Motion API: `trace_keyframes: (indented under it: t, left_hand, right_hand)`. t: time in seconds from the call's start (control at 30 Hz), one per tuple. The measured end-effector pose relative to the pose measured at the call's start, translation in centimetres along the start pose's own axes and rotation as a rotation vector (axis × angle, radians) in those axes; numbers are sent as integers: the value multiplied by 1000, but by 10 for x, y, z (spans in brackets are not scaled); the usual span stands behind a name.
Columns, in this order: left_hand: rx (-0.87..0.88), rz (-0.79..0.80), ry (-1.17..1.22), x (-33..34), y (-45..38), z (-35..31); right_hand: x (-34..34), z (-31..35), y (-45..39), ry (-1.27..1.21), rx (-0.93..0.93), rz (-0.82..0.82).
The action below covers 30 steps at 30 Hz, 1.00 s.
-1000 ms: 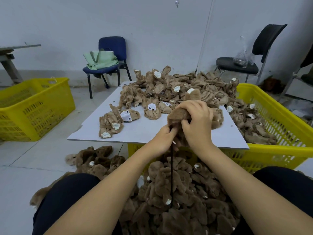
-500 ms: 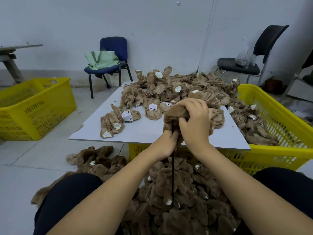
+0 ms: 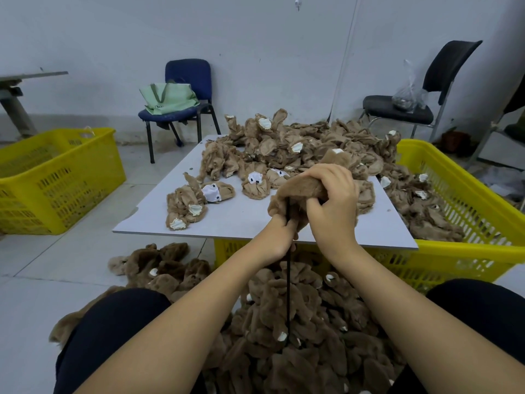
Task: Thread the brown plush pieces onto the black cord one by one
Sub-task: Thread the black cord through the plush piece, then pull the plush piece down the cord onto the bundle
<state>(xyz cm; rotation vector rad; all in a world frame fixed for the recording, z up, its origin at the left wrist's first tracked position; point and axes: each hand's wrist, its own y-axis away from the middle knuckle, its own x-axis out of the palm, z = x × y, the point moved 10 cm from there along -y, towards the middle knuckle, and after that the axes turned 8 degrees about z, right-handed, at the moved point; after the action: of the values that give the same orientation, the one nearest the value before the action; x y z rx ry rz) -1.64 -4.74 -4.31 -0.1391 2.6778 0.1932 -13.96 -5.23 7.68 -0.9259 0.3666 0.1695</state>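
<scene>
Compared with the earlier frames, both hands sit slightly lower and nearer the board's front edge, and the held plush piece (image 3: 295, 191) has slid lower over the black cord (image 3: 288, 294). Right hand (image 3: 332, 206): fingers curled over the top of this piece, thumb pressed beneath it. Left hand (image 3: 277, 237): fingers closed round the cord just under the piece; its fingertips are hidden by the fur. Below the left hand the cord runs straight down into the threaded plush pile (image 3: 298, 322) between the person's knees, where its lower end is lost. Containers: yellow crate, right (image 3: 466, 200), holding loose brown pieces along its near side and supporting the grey board (image 3: 244, 217), which hides most of its interior; unthreaded pieces (image 3: 298, 146) are heaped on the board's far half. Yellow crate, left (image 3: 56, 180): its contents cannot be made out. Cut off at the frame edge: both forearms and the knees.
</scene>
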Motion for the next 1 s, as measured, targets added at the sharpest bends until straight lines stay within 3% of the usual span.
trace_keyframes:
  t: [0.17, 0.7, 0.87, 1.0]
  left_hand:
    - [-91, 18, -36, 1, 1, 9]
    - [-72, -7, -22, 1, 4, 4]
    - [-62, -26, -169, -6, 3, 2]
    - [11, 91, 28, -8, 6, -15]
  right_hand:
    - [-11, -20, -4, -116, 105, -85]
    - [7, -15, -3, -232, 126, 3]
    - [8, -19, 0, -230, 116, 13]
    - [4, -19, 7, -255, 96, -28]
